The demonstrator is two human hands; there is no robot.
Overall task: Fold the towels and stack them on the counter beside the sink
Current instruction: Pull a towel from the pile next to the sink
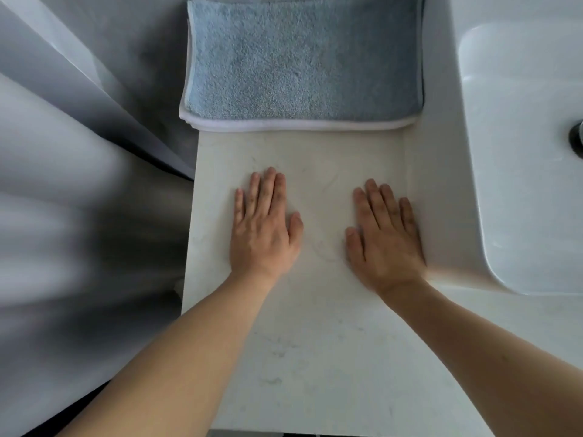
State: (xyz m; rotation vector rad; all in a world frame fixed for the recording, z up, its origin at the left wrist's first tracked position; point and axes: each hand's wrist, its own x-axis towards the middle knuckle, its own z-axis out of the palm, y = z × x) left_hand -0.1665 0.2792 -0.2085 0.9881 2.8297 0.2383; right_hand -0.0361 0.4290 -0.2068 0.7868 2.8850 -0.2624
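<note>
Both hands are down flat on the pale marble counter (315, 326), palms to the stone, holding nothing. The left hand (263, 230) lies with its fingers straight and close together, thumb angled out toward the middle. The right hand (383, 238) mirrors it, fingers straight and only slightly parted, its outer edge just beside the raised wall of the white sink (517, 152). The two hands sit apart, with bare counter between them. Up at the far end of the counter lies the folded stack: a blue towel (303, 61) on top, squared off neatly, with the edge of a white towel (296, 124) showing beneath it along the near side. The stack sits just beside the sink, well ahead of the fingertips. A grey curtain (72, 190) hangs at the left.
</note>
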